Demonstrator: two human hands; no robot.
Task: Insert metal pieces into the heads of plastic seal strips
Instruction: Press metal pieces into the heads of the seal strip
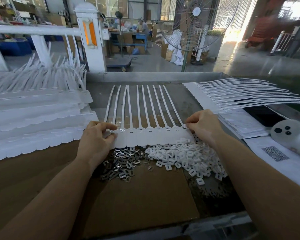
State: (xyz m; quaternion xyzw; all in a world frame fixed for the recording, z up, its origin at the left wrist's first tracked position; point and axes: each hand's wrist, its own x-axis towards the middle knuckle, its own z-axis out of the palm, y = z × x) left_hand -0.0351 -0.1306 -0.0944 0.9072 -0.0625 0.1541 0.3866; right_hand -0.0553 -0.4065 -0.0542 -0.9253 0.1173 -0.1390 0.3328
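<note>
A joined row of white plastic seal strips [151, 134] lies flat on the table, tails pointing away from me. My left hand [95, 139] pinches the leftmost head, where a shiny metal piece [112, 131] sits under the thumb; the neighbouring head holds another metal piece [122, 130]. My right hand [203, 125] pinches the rightmost head of the row with curled fingers. A pile of loose metal pieces [121, 163] lies just below the row. A heap of small white plastic caps [185, 158] lies to its right.
Stacked sheets of white seal strips [35, 118] fill the left side. Another fanned stack [232, 97] lies at the right. Brown cardboard [140, 201] covers the near table. Papers with a QR code [274, 153] and a white toy [289, 132] sit far right. A standing fan [196, 23] is behind.
</note>
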